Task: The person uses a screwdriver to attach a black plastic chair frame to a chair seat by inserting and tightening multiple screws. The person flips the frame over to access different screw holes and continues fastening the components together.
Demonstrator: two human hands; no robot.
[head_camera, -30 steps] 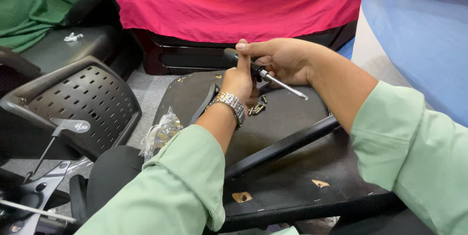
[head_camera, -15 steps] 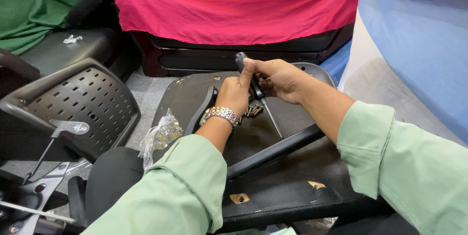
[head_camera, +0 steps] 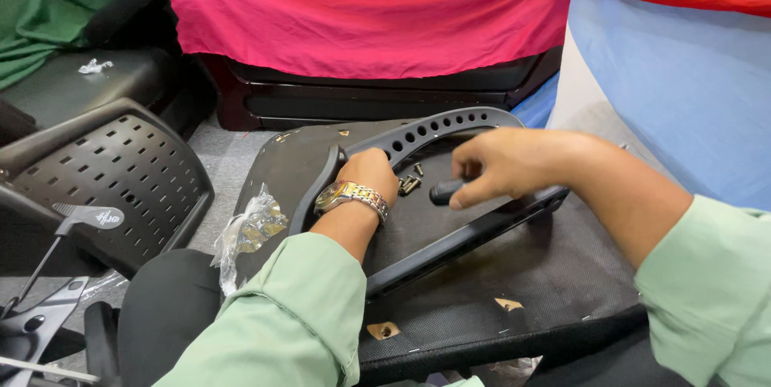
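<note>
A black chair seat (head_camera: 514,307) lies upside down in front of me. A black armrest frame (head_camera: 434,132) with a row of holes rests on it. My left hand (head_camera: 371,172), with a metal wristwatch, presses down on the seat inside the frame beside several loose screws (head_camera: 409,183). My right hand (head_camera: 498,164) grips the black handle of a screwdriver (head_camera: 446,192) just right of the screws. The tool's shaft is hidden by my hand.
A perforated black chair back (head_camera: 104,170) lies at the left with a lever part (head_camera: 88,217). A crumpled clear plastic bag (head_camera: 253,226) sits by the seat's left edge. Pink cloth (head_camera: 361,10) covers furniture behind; blue cloth (head_camera: 675,90) hangs at the right.
My right hand has come down and moved right with the screwdriver, away from my left hand. The left hand has settled lower onto the seat by the screws.
</note>
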